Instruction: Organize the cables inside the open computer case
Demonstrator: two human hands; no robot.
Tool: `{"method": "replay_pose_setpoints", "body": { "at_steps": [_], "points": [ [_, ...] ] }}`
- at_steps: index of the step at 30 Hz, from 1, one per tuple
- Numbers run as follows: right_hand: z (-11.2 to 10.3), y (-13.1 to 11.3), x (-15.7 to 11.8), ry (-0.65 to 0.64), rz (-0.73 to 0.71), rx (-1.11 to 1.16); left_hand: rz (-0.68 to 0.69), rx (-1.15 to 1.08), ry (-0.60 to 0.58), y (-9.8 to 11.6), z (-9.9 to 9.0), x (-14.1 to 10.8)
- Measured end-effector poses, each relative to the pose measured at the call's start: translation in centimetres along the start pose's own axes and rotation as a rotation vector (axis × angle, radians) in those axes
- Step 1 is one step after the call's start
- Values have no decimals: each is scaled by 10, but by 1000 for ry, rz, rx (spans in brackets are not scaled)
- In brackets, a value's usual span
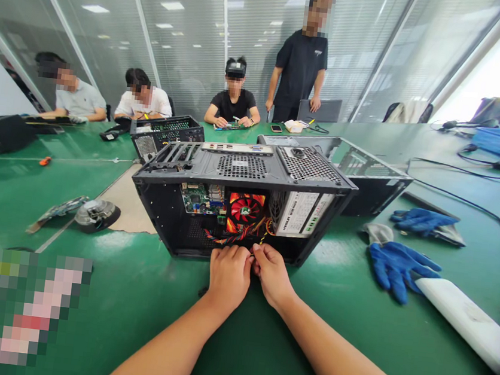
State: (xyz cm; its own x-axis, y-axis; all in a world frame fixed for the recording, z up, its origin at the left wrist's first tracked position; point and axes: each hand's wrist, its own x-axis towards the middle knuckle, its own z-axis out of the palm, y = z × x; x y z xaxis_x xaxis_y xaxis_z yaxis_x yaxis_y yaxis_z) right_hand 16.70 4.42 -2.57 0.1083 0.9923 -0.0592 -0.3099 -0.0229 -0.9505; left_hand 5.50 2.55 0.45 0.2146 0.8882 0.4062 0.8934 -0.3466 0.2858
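An open computer case (pixel 215 174) lies on its side before me, its open face toward me. Inside are a green motherboard (pixel 201 199), a red and orange cooling fan (pixel 245 210) and a white-labelled power supply (pixel 303 214). A bundle of coloured power cables (pixel 230 236) hangs below the fan. At the case's lower front edge, my left hand (pixel 230 274) is closed, its thumb and finger pinching a dark strand of cable. My right hand (pixel 273 276) pinches the cable right beside it, fingertips almost touching. The fingers hide the cable's end.
Blue-grey work gloves (pixel 397 265) and a white bar-shaped object (pixel 465 320) lie to the right. A round metal part (pixel 97 215) sits left, near a cardboard sheet (pixel 134 198). More cases (pixel 376 193) stand behind. Several people are across the green table (pixel 129 294).
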Motion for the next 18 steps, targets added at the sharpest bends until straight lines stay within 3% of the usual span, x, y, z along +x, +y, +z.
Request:
{"method": "replay_pose_setpoints", "body": {
  "at_steps": [18],
  "points": [
    [2, 0, 0, 41, -1, -10, -10, 16, -7, 3, -2, 1]
  ]
}}
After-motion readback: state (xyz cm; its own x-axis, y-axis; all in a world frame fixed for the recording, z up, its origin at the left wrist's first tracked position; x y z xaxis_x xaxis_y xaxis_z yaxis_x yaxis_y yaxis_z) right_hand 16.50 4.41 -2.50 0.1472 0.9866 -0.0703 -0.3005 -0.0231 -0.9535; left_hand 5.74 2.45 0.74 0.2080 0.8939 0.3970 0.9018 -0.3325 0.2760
